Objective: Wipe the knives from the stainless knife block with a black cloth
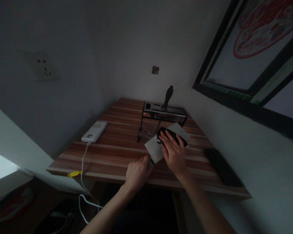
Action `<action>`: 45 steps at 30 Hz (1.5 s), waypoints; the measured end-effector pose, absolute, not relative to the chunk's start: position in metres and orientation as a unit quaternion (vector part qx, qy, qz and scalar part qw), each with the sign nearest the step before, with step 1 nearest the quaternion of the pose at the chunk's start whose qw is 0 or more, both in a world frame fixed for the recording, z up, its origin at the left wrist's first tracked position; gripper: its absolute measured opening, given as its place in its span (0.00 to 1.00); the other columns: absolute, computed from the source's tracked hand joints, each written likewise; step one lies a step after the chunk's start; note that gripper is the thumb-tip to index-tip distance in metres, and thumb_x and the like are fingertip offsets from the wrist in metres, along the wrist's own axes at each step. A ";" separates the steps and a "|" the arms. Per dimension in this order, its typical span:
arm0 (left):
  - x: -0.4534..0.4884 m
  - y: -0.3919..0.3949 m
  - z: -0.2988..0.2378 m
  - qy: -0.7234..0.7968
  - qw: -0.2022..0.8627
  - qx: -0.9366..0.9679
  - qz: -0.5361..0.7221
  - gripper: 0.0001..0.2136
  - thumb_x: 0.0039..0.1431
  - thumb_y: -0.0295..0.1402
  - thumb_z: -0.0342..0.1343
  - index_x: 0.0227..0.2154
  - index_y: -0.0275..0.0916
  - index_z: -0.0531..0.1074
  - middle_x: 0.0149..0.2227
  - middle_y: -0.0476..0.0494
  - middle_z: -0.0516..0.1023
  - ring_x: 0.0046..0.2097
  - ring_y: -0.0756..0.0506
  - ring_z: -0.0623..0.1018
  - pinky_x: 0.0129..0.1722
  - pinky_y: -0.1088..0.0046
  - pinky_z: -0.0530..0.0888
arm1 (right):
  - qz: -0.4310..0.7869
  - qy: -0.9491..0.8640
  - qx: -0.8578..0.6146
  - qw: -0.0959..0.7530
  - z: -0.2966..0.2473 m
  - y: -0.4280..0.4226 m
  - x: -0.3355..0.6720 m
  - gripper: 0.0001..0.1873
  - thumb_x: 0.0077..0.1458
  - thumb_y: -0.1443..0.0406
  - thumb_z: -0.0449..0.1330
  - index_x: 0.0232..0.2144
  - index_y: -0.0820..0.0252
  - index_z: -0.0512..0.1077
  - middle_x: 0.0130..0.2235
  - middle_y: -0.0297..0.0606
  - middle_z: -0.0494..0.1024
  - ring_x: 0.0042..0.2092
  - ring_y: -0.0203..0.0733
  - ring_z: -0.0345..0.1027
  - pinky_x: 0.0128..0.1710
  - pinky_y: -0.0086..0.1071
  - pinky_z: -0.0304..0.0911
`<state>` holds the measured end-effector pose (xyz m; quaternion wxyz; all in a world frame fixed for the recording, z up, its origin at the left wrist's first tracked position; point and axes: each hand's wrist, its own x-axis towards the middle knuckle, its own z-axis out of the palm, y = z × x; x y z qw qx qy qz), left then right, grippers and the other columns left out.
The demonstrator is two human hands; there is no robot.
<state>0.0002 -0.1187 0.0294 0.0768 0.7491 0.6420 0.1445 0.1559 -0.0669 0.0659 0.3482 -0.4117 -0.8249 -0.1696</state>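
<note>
Pale sheets of paper point(153, 149) lie slantwise near the table's middle, with a black oblong object point(164, 130) on top. My right hand point(174, 152) is laid over that object, its fingers bent across and gripping it. I cannot make out its exact kind in the dim light. At the paper's near left corner, my left hand point(138, 170) is closed on a small shiny piece point(150, 163), mostly hidden by the fingers. Just behind the paper stands a metal-topped frame point(175, 111) on black legs, with an upright black handle point(169, 96).
A white power bank point(94, 131) sits at the left with a white cable point(82, 161) hanging over the edge, beside a yellow strip point(74, 174). A dark flat phone-like slab point(222, 167) lies right. Walls close in the wooden table point(117, 120); a framed picture point(271, 65) hangs right.
</note>
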 end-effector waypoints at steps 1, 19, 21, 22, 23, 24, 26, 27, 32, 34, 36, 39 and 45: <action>0.000 -0.119 0.029 0.640 0.074 0.751 0.146 0.09 0.58 0.40 0.48 0.38 0.42 0.65 0.36 0.45 0.77 0.39 0.43 0.77 0.34 0.72 0.67 | -0.174 -0.821 -0.416 0.351 0.068 -0.064 0.160 0.17 0.61 0.68 0.47 0.50 0.58 0.65 0.54 0.38 0.68 0.59 0.41 0.54 0.59 0.43 0.41; -0.002 -0.120 0.023 0.622 0.047 0.763 0.167 0.07 0.57 0.37 0.50 0.35 0.42 0.65 0.35 0.47 0.77 0.37 0.44 0.76 0.33 0.72 0.66 | -0.225 -0.767 -0.448 0.401 0.094 -0.045 0.193 0.17 0.61 0.66 0.46 0.50 0.58 0.65 0.55 0.37 0.68 0.59 0.40 0.54 0.60 0.44 0.41; -0.002 -0.120 0.022 0.624 0.047 0.763 0.164 0.07 0.57 0.37 0.50 0.35 0.42 0.65 0.35 0.47 0.77 0.37 0.44 0.76 0.33 0.72 0.66 | -0.228 -0.755 -0.456 0.412 0.094 -0.044 0.192 0.17 0.61 0.66 0.45 0.50 0.58 0.65 0.54 0.37 0.68 0.59 0.40 0.55 0.60 0.45 0.41; -0.002 -0.120 0.022 0.625 0.047 0.762 0.163 0.07 0.57 0.38 0.50 0.35 0.42 0.65 0.34 0.47 0.77 0.37 0.44 0.76 0.33 0.72 0.66 | -0.231 -0.749 -0.461 0.417 0.094 -0.044 0.191 0.17 0.61 0.66 0.45 0.50 0.58 0.65 0.54 0.37 0.68 0.58 0.41 0.56 0.60 0.47 0.40; -0.002 -0.120 0.022 0.625 0.048 0.762 0.163 0.07 0.57 0.38 0.49 0.35 0.42 0.65 0.34 0.47 0.77 0.37 0.44 0.76 0.33 0.71 0.66 | -0.234 -0.743 -0.466 0.420 0.093 -0.044 0.190 0.17 0.61 0.65 0.45 0.50 0.58 0.65 0.54 0.38 0.69 0.58 0.42 0.56 0.61 0.48 0.38; -0.002 -0.121 0.022 0.626 0.048 0.761 0.164 0.07 0.57 0.38 0.49 0.35 0.42 0.65 0.35 0.46 0.77 0.37 0.43 0.76 0.33 0.71 0.66 | -0.238 -0.740 -0.468 0.421 0.093 -0.044 0.189 0.17 0.61 0.65 0.46 0.50 0.58 0.65 0.54 0.38 0.69 0.58 0.42 0.57 0.61 0.50 0.35; -0.002 -0.121 0.022 0.626 0.047 0.760 0.168 0.07 0.57 0.38 0.49 0.35 0.42 0.65 0.35 0.46 0.77 0.37 0.43 0.76 0.33 0.71 0.66 | -0.240 -0.743 -0.467 0.414 0.091 -0.045 0.185 0.17 0.61 0.65 0.46 0.51 0.58 0.64 0.54 0.38 0.68 0.58 0.44 0.56 0.61 0.53 0.31; -0.002 -0.120 0.022 0.626 0.047 0.759 0.171 0.07 0.57 0.38 0.49 0.35 0.42 0.65 0.34 0.46 0.77 0.37 0.43 0.76 0.33 0.71 0.66 | -0.238 -0.751 -0.462 0.408 0.089 -0.047 0.182 0.17 0.61 0.65 0.46 0.52 0.58 0.64 0.54 0.39 0.68 0.59 0.44 0.55 0.61 0.53 0.30; -0.002 -0.120 0.023 0.625 0.045 0.759 0.179 0.06 0.57 0.37 0.49 0.34 0.41 0.65 0.33 0.47 0.77 0.36 0.43 0.77 0.32 0.72 0.67 | -0.199 -0.804 -0.422 0.368 0.075 -0.065 0.161 0.18 0.61 0.68 0.46 0.53 0.58 0.63 0.55 0.39 0.67 0.60 0.43 0.53 0.61 0.49 0.35; -0.002 -0.119 0.023 0.626 0.047 0.758 0.178 0.07 0.56 0.37 0.49 0.36 0.41 0.65 0.34 0.46 0.77 0.37 0.43 0.77 0.32 0.72 0.67 | -0.179 -0.819 -0.413 0.355 0.068 -0.075 0.150 0.18 0.61 0.69 0.47 0.53 0.58 0.62 0.55 0.39 0.66 0.60 0.42 0.52 0.61 0.46 0.37; -0.002 -0.119 0.022 0.627 0.052 0.756 0.184 0.08 0.56 0.36 0.49 0.37 0.41 0.66 0.35 0.45 0.77 0.37 0.43 0.77 0.33 0.72 0.68 | -0.159 -0.831 -0.404 0.347 0.059 -0.085 0.138 0.18 0.61 0.69 0.47 0.53 0.58 0.63 0.55 0.39 0.67 0.60 0.41 0.53 0.60 0.45 0.38; -0.003 -0.118 0.021 0.625 0.066 0.759 0.172 0.07 0.56 0.31 0.47 0.35 0.38 0.69 0.34 0.42 0.77 0.37 0.43 0.77 0.34 0.71 0.68 | -0.125 -0.847 -0.382 0.349 0.046 -0.099 0.119 0.18 0.60 0.69 0.47 0.52 0.58 0.63 0.55 0.38 0.67 0.60 0.41 0.53 0.59 0.44 0.40; -0.006 -0.117 0.018 0.627 0.077 0.766 0.120 0.13 0.55 0.25 0.43 0.28 0.33 0.74 0.27 0.35 0.77 0.35 0.40 0.77 0.33 0.69 0.69 | -0.070 -0.845 -0.374 0.377 0.033 -0.111 0.102 0.15 0.61 0.69 0.47 0.49 0.59 0.66 0.53 0.37 0.69 0.59 0.41 0.55 0.58 0.43 0.42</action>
